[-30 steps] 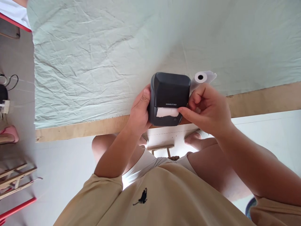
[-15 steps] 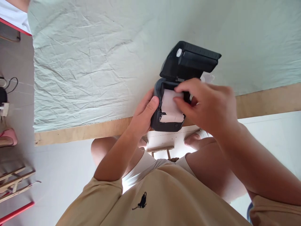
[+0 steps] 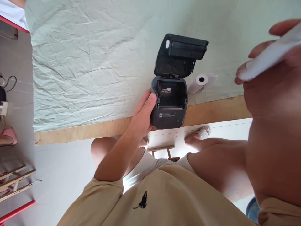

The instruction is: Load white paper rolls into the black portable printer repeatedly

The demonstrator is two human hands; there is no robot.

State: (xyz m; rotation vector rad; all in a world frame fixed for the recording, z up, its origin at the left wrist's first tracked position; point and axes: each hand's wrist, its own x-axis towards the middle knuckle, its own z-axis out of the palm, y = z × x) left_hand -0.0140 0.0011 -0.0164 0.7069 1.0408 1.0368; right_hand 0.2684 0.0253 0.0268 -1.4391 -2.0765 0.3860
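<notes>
My left hand [image 3: 143,110] grips the left side of a dark portable label printer [image 3: 170,118] at the table's front edge. The printer's lid [image 3: 183,50] stands raised, and its paper bay [image 3: 172,95] holds no roll. A white paper roll [image 3: 201,80] with a dark core lies on the cloth just right of the printer, its loose end trailing to the right. At the right edge of the view, my right hand [image 3: 270,72] is closed around a piece of white paper [image 3: 270,58], partly cut off by the frame.
A pale green wrinkled cloth [image 3: 89,62] covers the table, with a bare wooden edge [image 3: 82,132] in front. Another person's white sleeve [image 3: 14,14] shows at the top left. Wooden stool legs [image 3: 16,182] and a pink slipper [image 3: 8,136] are on the left floor.
My right hand has lifted the white paper out of the printer's bay and carried it far to the right. The bay and the roll beside it are now uncovered. My left hand keeps its grip.
</notes>
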